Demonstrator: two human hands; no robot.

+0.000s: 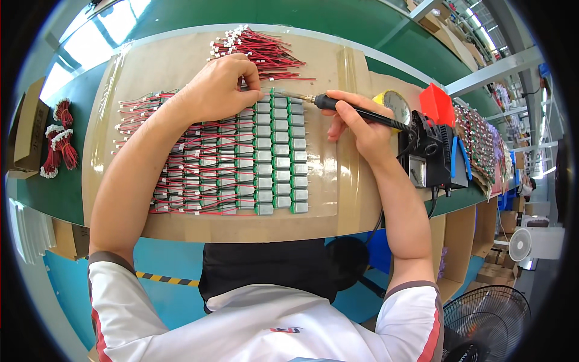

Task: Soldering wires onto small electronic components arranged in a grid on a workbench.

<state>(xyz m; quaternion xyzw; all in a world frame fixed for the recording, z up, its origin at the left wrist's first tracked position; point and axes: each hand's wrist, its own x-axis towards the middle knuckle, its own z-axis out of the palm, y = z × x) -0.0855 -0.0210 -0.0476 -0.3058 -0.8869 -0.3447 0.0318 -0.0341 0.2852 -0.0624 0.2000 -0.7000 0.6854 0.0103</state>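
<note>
My right hand [365,123] grips a soldering iron [368,113] by its black handle. The iron's metal tip points left, to the top of the rows of small silver parts with green ends [281,151]. Close to that tip, my left hand [226,87] is closed, thumb and finger pinched at the top row; what they pinch is too small to make out. Red and black wire leads [202,163] with white connectors lie across the left columns of parts, partly under my left forearm. The right columns show no leads.
A pile of red and black leads [259,51] lies at the back of the cardboard sheet [322,223]. At right stand a black soldering station [431,151], a red holder [437,104] and a yellow tape roll [395,104]. Bundled leads [60,142] and a carton [27,130] are left.
</note>
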